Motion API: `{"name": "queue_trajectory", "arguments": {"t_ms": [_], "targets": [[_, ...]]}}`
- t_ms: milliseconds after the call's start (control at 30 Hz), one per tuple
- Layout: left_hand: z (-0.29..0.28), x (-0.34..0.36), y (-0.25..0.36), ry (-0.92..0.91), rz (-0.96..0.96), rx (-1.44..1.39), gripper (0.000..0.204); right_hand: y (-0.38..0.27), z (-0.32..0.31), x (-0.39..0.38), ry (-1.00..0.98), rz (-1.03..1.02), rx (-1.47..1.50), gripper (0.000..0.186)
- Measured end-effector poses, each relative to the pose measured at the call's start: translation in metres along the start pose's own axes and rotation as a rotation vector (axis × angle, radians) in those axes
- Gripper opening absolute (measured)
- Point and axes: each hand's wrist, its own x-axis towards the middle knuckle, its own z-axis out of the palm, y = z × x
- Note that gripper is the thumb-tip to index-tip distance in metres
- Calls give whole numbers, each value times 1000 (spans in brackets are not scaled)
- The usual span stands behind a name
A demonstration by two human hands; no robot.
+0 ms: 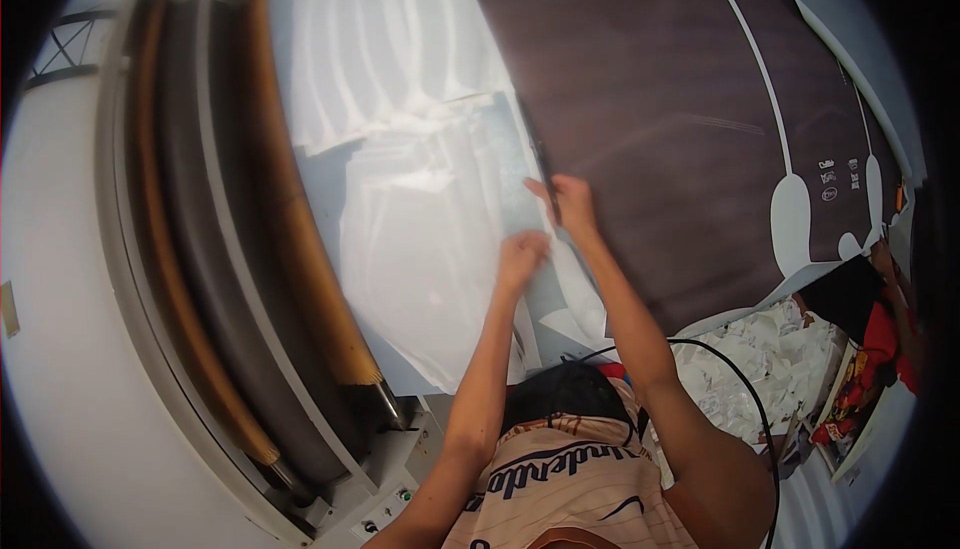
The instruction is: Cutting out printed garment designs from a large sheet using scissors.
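Note:
A large dark brown printed sheet (640, 139) with white outlines covers the right half of the table. At its left edge, my right hand (574, 207) is closed on a slim dark tool (546, 174) that looks like scissors, lying along the sheet's white border. My left hand (524, 257) is just to the left and nearer me, fingers curled in by that border; what they pinch is hidden. A loose white strip (572, 284) hangs curled below my hands. Left of them lie stacked white cut pieces (420, 259), with a further white pile (395, 44) behind.
Long rollers (285, 199) in a machine frame run along the left side. Control buttons (404, 496) sit at its near end. White scraps (755, 369) fill a space at lower right, beside red and black cloth (860, 389). A black cable (735, 374) loops past my right arm.

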Motion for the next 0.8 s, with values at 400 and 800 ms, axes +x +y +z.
{"name": "queue_trajectory", "arguments": {"t_ms": [400, 800], "targets": [[5, -1, 12, 10, -4, -44, 13, -52, 21, 64, -2, -57, 58, 51], [11, 2, 22, 7, 10, -54, 9, -97, 40, 137, 20, -50, -35, 42]]}}
